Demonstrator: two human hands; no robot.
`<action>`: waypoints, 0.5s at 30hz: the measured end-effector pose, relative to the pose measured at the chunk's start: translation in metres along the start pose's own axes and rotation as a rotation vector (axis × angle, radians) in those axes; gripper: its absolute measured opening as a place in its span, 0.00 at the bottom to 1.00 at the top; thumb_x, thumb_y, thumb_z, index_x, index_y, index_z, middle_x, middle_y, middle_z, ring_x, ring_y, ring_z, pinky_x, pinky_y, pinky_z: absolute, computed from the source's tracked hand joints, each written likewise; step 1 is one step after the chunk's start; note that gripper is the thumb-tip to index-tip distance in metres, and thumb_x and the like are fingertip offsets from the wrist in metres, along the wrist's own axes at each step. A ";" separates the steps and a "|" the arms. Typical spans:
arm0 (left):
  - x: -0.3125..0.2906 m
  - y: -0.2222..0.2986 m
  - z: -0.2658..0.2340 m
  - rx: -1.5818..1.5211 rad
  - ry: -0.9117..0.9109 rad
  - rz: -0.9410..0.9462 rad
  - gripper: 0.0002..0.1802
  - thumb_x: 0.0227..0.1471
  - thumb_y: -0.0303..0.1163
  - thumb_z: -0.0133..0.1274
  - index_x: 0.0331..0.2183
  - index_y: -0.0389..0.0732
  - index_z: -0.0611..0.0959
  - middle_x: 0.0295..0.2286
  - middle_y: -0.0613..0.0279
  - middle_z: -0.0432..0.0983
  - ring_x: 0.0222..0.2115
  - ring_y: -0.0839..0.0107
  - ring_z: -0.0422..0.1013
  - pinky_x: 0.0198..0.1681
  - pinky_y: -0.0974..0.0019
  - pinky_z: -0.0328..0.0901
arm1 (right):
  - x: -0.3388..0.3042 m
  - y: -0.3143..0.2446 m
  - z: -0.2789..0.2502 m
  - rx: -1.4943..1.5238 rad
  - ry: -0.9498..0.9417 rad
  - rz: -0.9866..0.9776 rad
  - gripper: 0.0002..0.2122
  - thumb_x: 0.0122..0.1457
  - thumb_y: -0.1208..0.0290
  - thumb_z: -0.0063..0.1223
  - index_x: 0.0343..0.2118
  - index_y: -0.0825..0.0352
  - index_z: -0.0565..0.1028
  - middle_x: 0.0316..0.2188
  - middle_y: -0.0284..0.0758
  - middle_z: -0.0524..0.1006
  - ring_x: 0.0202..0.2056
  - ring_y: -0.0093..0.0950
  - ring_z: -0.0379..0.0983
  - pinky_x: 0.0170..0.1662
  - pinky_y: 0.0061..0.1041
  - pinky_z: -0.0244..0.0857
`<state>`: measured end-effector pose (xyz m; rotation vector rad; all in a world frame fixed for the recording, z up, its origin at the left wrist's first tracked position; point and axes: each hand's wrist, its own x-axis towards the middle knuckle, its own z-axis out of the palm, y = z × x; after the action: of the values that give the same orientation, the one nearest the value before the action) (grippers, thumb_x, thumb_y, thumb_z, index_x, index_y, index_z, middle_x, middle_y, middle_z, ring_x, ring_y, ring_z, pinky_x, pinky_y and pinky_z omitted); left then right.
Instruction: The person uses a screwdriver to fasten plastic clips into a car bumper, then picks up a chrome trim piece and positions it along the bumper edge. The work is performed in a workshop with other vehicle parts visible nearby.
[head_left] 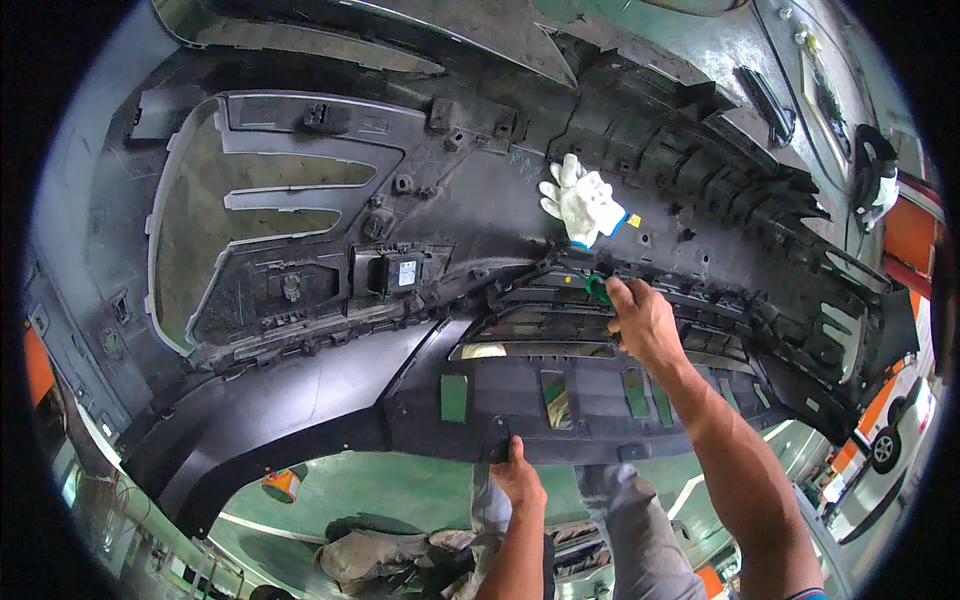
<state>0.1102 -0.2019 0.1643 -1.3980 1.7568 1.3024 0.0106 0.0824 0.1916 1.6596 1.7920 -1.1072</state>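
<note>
A large black car bumper [475, 235] lies with its inner side up in front of me. My left hand [518, 478] grips its near lower edge, thumb on top and the other fingers hidden beneath. My right hand [643, 322] is closed over the slatted grille section [575, 322], right of centre. From its fingers sticks out a green-handled tool [598, 289]; its exact kind and tip are hard to make out. A pair of white knitted gloves [583, 203] with blue cuffs lies on the bumper just beyond that hand.
An orange-and-dark container [284, 486] stands on the green floor below the bumper's left part. Dark, crumpled covered items [375, 560] lie near my legs. Black trim pieces [768, 105] rest on the surface at the far right. A white car [890, 450] is at the right edge.
</note>
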 end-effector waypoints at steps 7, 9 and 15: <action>-0.003 0.004 -0.001 0.043 -0.002 -0.049 0.21 0.55 0.31 0.63 0.49 0.36 0.80 0.47 0.61 0.77 0.46 0.63 0.72 0.52 0.59 0.64 | -0.020 0.005 0.002 -0.708 0.097 -0.702 0.16 0.60 0.70 0.56 0.51 0.65 0.74 0.40 0.43 0.77 0.33 0.47 0.77 0.39 0.41 0.74; -0.006 0.007 0.001 0.058 0.020 -0.035 0.20 0.55 0.31 0.63 0.47 0.34 0.80 0.46 0.60 0.78 0.43 0.64 0.73 0.50 0.58 0.64 | -0.016 -0.001 0.006 -0.562 0.097 -0.433 0.13 0.61 0.67 0.57 0.46 0.65 0.75 0.35 0.45 0.78 0.31 0.45 0.76 0.36 0.42 0.73; -0.004 0.003 0.005 0.001 0.057 -0.006 0.17 0.55 0.31 0.63 0.44 0.33 0.82 0.41 0.60 0.79 0.38 0.65 0.73 0.43 0.59 0.66 | -0.015 -0.001 -0.008 -0.184 -0.007 -0.265 0.19 0.59 0.66 0.59 0.51 0.66 0.72 0.40 0.46 0.75 0.39 0.46 0.77 0.39 0.40 0.73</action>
<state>0.1076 -0.1955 0.1665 -1.4518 1.7890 1.2702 0.0136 0.0796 0.2077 1.3391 2.0856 -1.0160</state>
